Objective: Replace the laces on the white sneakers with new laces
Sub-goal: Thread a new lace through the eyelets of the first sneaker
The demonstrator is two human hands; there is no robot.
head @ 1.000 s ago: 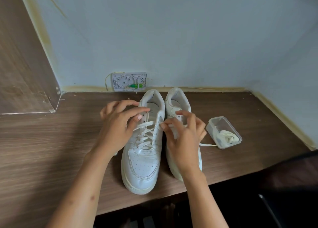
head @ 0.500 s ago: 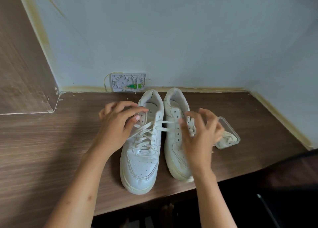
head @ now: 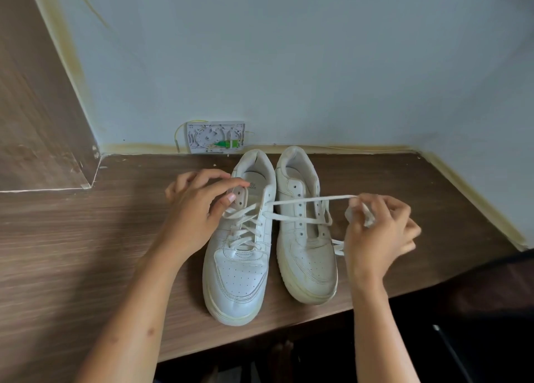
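While the left hand (head: 199, 209) pinches the laced left sneaker's (head: 239, 244) tongue, the right hand (head: 378, 232) grips its lace (head: 312, 200), stretched toward three o'clock. Its neighbour, the right sneaker (head: 306, 238), has bare eyelets.

Soft, even daylight, fairly dim; faint shadows beneath the sneakers (head: 270, 238); right hand (head: 378, 232) motion-blurred; wide-angle bending at frame edges; no glare

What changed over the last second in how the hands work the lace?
The right hand moved rightward off the shoes, pinching the lace and drawing it out across the right sneaker; it now covers the plastic box. The left hand stayed holding the left sneaker by its top eyelets. Both sneakers kept their places.
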